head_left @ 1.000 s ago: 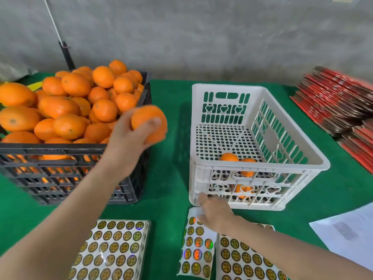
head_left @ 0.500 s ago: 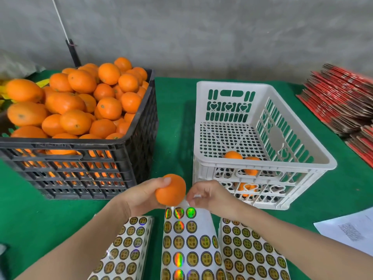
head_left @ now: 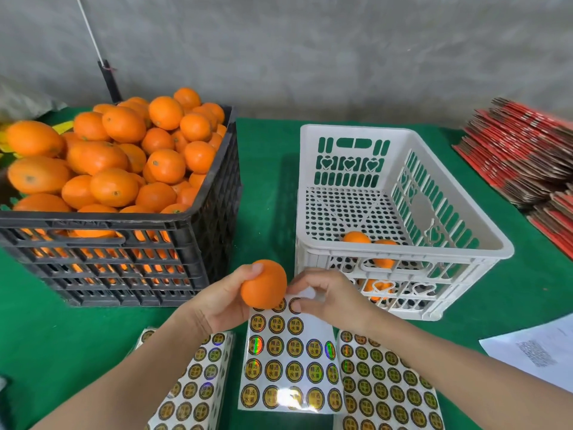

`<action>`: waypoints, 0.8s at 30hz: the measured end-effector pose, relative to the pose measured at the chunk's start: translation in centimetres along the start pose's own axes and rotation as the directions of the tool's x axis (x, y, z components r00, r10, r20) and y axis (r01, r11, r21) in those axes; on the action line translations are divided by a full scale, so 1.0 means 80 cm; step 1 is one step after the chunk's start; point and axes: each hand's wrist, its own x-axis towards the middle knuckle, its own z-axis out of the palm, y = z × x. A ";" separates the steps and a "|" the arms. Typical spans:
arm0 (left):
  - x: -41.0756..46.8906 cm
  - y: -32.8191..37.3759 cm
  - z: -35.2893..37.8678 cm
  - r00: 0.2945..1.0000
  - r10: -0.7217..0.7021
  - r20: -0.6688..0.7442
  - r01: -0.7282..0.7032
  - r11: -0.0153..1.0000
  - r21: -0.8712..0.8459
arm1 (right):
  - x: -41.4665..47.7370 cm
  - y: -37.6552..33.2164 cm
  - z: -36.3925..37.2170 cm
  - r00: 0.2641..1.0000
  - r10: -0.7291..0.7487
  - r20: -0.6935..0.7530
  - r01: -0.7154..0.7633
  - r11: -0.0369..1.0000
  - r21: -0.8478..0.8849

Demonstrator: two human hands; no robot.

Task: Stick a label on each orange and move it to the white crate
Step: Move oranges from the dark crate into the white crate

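On the middle label sheet (head_left: 305,332) I read each round gold sticker (head_left: 275,347) — 精选 over 水果. The printed patch on the white paper (head_left: 508,346) at right is too blurred to read.

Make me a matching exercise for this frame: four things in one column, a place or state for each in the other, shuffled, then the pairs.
1. black crate
2. white crate
3. left hand
4. right hand

a. pinches the top of the middle label sheet
b. heaped with oranges
c. mostly bare inside
d. grips one orange

Pairs: 1-b, 2-c, 3-d, 4-a
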 end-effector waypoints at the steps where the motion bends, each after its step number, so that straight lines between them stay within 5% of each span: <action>1: 0.001 -0.001 -0.002 1.000 -0.008 -0.002 0.008 1.000 -0.023 | -0.002 0.002 0.001 0.998 -0.055 -0.019 0.054 0.997 -0.046; 6: 0.005 -0.007 -0.005 0.997 -0.080 -0.009 0.080 0.995 -0.066 | -0.015 0.010 0.014 0.916 -0.383 -0.122 0.315 0.873 -0.373; 9: 0.008 -0.015 -0.010 0.991 -0.128 -0.037 0.125 0.990 -0.065 | -0.020 0.014 0.019 0.886 -0.451 -0.107 0.380 0.838 -0.392; 15: 0.012 -0.037 -0.023 0.977 -0.214 -0.013 0.214 0.977 0.009 | -0.023 0.016 0.015 0.982 -0.101 -0.159 0.090 0.993 -0.077; 18: 0.017 -0.057 -0.029 0.972 -0.231 -0.050 0.236 0.935 0.266 | -0.020 0.013 0.011 0.984 -0.004 -0.178 0.000 1.000 -0.025; 22: 0.023 -0.074 -0.039 0.980 -0.148 -0.130 0.195 0.622 0.758 | -0.019 0.015 0.011 0.989 0.056 -0.136 -0.068 0.995 -0.079; 24: 0.021 -0.069 -0.040 0.987 -0.047 -0.151 0.153 0.511 0.846 | -0.019 0.017 0.008 0.988 0.088 -0.131 -0.099 0.992 -0.082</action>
